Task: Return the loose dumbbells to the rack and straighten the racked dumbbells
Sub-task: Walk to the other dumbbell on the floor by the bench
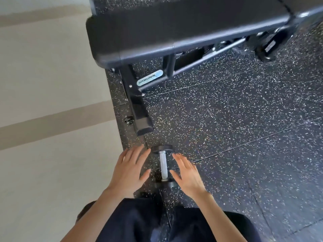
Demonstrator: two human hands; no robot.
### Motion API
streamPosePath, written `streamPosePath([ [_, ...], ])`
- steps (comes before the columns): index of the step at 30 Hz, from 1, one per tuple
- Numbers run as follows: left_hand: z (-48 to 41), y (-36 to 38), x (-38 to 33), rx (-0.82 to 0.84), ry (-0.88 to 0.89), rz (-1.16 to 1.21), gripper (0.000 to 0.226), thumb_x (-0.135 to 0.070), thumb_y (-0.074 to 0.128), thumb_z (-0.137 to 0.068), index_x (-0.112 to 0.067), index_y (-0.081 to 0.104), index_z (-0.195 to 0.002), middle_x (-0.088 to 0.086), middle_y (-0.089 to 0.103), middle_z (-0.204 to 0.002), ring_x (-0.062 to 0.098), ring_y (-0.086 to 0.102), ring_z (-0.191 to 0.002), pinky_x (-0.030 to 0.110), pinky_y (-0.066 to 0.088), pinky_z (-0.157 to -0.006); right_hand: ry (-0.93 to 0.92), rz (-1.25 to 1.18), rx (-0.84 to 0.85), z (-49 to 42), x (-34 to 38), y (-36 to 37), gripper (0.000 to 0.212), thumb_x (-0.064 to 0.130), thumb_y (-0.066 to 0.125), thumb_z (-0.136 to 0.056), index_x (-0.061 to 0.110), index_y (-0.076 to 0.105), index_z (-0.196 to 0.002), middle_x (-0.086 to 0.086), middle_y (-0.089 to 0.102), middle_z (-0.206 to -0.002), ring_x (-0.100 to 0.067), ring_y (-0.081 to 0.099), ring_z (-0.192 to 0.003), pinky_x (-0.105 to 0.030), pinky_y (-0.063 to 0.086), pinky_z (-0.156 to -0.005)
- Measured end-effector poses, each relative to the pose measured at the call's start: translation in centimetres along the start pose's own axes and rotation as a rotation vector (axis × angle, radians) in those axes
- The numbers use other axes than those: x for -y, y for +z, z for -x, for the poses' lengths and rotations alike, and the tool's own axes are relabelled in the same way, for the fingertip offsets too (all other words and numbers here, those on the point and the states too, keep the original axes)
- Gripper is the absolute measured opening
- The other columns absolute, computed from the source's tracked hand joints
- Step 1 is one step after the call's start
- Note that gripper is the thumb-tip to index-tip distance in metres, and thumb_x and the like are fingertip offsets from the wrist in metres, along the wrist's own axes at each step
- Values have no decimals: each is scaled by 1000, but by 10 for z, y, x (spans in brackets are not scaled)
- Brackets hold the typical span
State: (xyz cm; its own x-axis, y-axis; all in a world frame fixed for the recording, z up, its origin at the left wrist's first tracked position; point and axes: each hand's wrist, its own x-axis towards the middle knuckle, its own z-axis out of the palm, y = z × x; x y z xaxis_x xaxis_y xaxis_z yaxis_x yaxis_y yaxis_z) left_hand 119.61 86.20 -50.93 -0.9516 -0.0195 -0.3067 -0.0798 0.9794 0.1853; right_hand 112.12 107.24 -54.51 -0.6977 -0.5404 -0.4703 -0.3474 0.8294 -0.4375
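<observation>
Small dumbbell (164,166) with chrome handle and round black ends, lying lower centre on speckled rubber floor (227,110), left hand (129,169) and right hand (187,175) spread open beside it, holding nothing, padded black bench (157,30) above

Left hand (128,169) and right hand (187,175) spread, palms down.

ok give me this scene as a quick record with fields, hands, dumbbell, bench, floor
left hand: open, fingers spread, just left of the dumbbell, not gripping it
right hand: open, fingers spread, just right of the dumbbell, not gripping it
dumbbell: small, silver handle, black ends, lying on the floor between the hands
bench: black padded, on a dark metal frame, beyond the dumbbell
second dumbbell: black, under the bench's far end
floor: black speckled rubber tiles
rack: not in view
</observation>
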Motion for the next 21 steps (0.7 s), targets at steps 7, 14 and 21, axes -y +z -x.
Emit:
streamPosePath([
  [7,-81,89,33,-131,33,-84,66,-54,32,-87,-17,43,-141,13,46,-142,32,46,-125,48,40,-101,98,-188,57,-110,-74,138,60,39,45,-96,19,20,-147,1,31,-150,-26,48,-123,-40,35,-106],
  [14,-120,110,44,-228,67,-175,66,-55,33,-86,-19,42,-141,10,48,-139,30,48,-123,46,42,-100,228,-530,97,-154,-95,217,69,31,54,-94,16,14,-149,-1,32,-150,-19,42,-130,-30,37,-102],
  [21,-128,115,34,-170,152,-200,65,-54,32,-87,-19,43,-141,7,49,-139,27,47,-125,44,40,-101,364,-831,31,-166,-81,225,57,17,54,-94,13,24,-144,-8,54,-129,-13,53,-97,-21,42,-84],
])
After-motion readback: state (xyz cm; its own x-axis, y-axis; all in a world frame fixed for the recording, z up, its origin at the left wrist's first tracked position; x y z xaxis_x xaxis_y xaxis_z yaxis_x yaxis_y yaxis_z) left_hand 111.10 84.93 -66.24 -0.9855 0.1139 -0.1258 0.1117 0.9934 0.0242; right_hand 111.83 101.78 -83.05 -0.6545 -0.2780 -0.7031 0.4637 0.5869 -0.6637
